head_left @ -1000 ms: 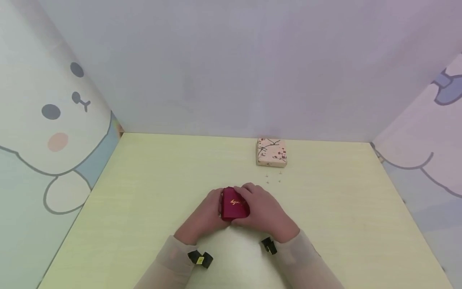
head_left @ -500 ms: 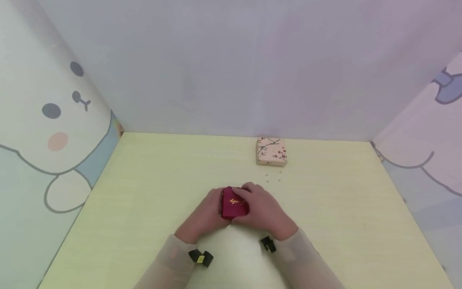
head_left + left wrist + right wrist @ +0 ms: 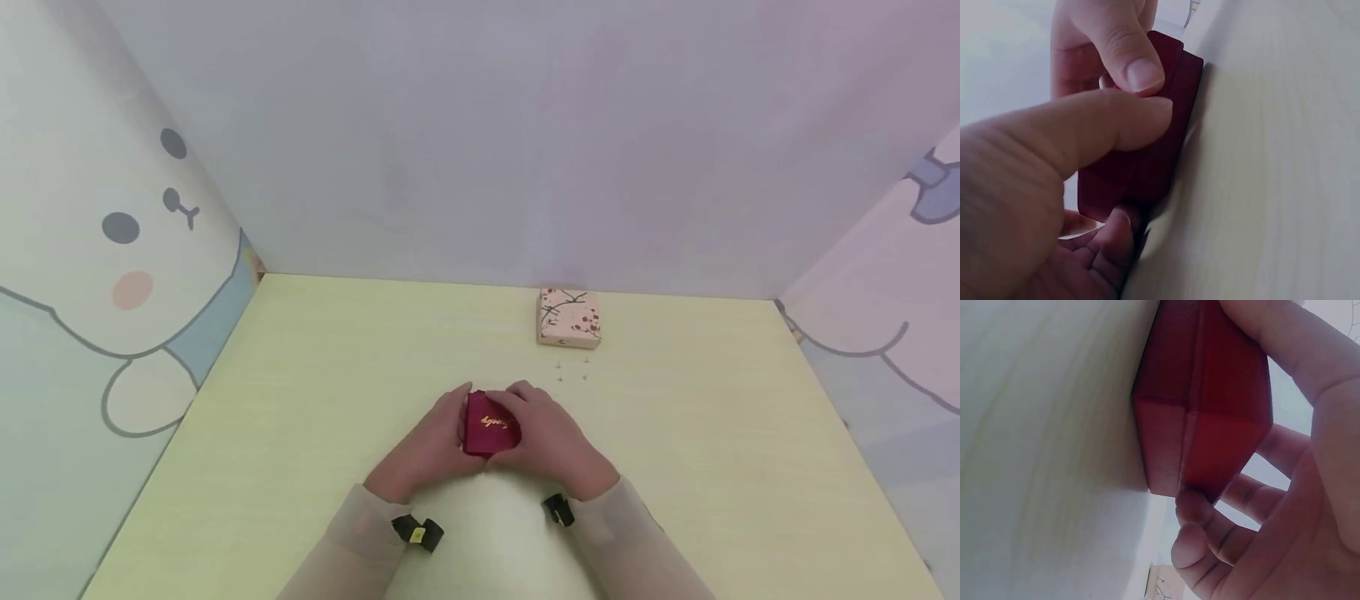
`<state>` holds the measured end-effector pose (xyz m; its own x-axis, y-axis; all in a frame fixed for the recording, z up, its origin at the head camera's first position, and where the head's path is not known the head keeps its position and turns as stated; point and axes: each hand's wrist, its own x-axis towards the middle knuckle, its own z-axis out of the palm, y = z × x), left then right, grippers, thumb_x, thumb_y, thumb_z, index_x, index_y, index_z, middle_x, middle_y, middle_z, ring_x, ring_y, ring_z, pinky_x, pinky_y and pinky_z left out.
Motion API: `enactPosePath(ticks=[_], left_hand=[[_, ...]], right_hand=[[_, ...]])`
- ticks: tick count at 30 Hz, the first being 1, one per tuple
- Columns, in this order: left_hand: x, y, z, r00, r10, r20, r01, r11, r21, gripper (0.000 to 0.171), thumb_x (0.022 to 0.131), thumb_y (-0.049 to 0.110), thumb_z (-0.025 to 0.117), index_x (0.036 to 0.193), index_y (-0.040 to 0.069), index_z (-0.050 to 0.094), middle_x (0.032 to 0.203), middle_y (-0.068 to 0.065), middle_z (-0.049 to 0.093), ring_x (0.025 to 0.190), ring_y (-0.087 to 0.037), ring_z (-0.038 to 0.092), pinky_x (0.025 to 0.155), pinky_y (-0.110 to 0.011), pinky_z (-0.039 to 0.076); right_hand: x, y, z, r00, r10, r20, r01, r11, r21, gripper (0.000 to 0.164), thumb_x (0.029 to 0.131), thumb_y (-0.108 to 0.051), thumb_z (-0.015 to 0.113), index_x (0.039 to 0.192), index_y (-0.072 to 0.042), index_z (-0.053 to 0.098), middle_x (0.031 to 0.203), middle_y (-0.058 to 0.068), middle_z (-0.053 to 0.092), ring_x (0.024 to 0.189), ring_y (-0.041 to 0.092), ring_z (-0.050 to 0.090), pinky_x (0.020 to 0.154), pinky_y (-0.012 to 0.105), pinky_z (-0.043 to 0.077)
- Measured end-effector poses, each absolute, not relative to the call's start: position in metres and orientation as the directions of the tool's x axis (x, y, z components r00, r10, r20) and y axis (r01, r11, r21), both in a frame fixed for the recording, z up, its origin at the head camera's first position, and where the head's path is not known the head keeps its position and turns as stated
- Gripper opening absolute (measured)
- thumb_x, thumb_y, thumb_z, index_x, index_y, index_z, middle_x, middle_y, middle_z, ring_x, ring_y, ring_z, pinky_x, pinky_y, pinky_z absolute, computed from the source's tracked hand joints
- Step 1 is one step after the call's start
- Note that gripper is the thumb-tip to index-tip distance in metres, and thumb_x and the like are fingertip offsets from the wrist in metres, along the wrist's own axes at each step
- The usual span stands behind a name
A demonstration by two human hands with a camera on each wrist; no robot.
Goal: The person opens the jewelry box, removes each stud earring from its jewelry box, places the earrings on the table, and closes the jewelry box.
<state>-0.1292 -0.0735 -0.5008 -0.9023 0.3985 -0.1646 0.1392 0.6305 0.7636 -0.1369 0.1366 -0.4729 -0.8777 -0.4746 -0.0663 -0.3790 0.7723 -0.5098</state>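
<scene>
A dark red jewelry box (image 3: 486, 440) with gold lettering on its lid stands between both hands, low on the table. My left hand (image 3: 423, 450) holds its left side, with the thumb along the near side in the left wrist view and fingers curled at the far end. My right hand (image 3: 551, 442) grips the lid from the right, thumb near and fingers far. In the right wrist view, a seam runs round the red box (image 3: 1229, 381), and its lid is down on the base. The inside of the box is hidden.
Behind the hands, a pink box (image 3: 570, 318) with a blossom-branch print lies near the table's back edge. Several tiny stud-like pieces (image 3: 560, 379) lie just in front of it. Pale walls with cartoon prints enclose the wooden table (image 3: 712, 400) at the back and sides.
The right fingers have shifted slightly on the lid, showing more gold lettering, and a left fingertip now rises by the box's far corner. The head view has shifted a little.
</scene>
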Motion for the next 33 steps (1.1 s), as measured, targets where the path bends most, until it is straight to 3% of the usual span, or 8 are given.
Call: enactPosePath(ticks=[7,17,25,33], left_hand=[[-0.131,-0.073,-0.503,-0.904,0.406,-0.134,0.157,0.607,0.779,0.090,0.078,0.025,0.091,0.151,0.015,0.039,0.135,-0.002,0.051,0.123,-0.021,0.051,0.096,-0.041,0.053],[-0.131,-0.073,-0.501,-0.909,0.391,-0.144,0.137,0.607,0.783,0.091,0.076,0.026,0.093,0.149,0.011,0.039,0.128,-0.002,0.053,0.114,-0.020,0.053,0.094,-0.041,0.053],[-0.132,-0.071,-0.503,-0.907,0.394,-0.150,0.145,0.625,0.767,0.091,0.077,0.022,0.091,0.150,0.013,0.038,0.130,-0.001,0.053,0.117,-0.019,0.053,0.096,-0.040,0.052],[-0.133,-0.066,-0.496,-0.901,0.380,-0.208,0.119,0.680,0.724,0.101,0.076,0.017,0.090,0.157,0.006,0.030,0.140,-0.009,0.050,0.122,-0.026,0.052,0.098,-0.045,0.052]], right_hand=[[-0.137,0.136,-0.473,-0.878,-0.475,-0.058,-0.384,0.772,-0.507,0.089,0.068,-0.042,0.097,0.144,-0.017,0.059,0.122,0.000,0.057,0.110,0.020,0.056,0.093,0.040,0.052],[-0.140,0.133,-0.474,-0.887,-0.459,-0.053,-0.368,0.771,-0.520,0.088,0.064,-0.044,0.099,0.134,-0.011,0.058,0.119,-0.001,0.060,0.106,0.019,0.056,0.093,0.040,0.051],[-0.136,0.139,-0.471,-0.890,-0.450,-0.080,-0.344,0.775,-0.530,0.095,0.066,-0.044,0.098,0.143,-0.012,0.054,0.130,0.001,0.059,0.116,0.021,0.057,0.099,0.042,0.051],[-0.134,0.147,-0.476,-0.887,-0.444,-0.125,-0.298,0.759,-0.579,0.096,0.070,-0.034,0.097,0.150,-0.015,0.047,0.138,-0.001,0.053,0.121,0.019,0.054,0.097,0.041,0.052]])
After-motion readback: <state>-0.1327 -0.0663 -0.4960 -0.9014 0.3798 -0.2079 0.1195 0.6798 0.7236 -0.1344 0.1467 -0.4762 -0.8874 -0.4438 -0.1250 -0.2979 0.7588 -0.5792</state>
